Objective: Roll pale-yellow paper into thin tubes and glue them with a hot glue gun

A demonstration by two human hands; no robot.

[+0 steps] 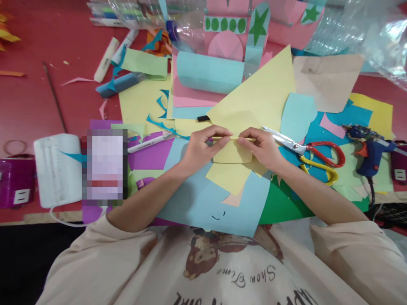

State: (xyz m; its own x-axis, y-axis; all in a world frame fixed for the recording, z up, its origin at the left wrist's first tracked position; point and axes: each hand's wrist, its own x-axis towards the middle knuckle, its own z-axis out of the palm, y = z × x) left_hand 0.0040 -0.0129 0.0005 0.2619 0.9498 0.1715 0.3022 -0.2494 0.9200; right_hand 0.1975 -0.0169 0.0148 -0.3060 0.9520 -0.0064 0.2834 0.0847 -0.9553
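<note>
Both my hands pinch a folded edge of a yellow paper sheet [254, 97] at the middle of the table. My left hand [203, 146] grips the fold at its left end, fingers closed on it. My right hand [259, 146] pinches the same fold at its right end. The sheet's large triangular part spreads away from me, and a folded flap [232, 154] hangs below the crease. Underneath lie a light blue sheet [203, 203] and a green sheet [280, 207].
Red-and-yellow-handled scissors [313, 152] lie just right of my right hand. A blue glue gun [370, 150] sits farther right. A white marker [148, 143] lies left of my hands, and a white device [57, 169] farther left. Paper craft pieces and a light blue paper roll [208, 72] stand behind.
</note>
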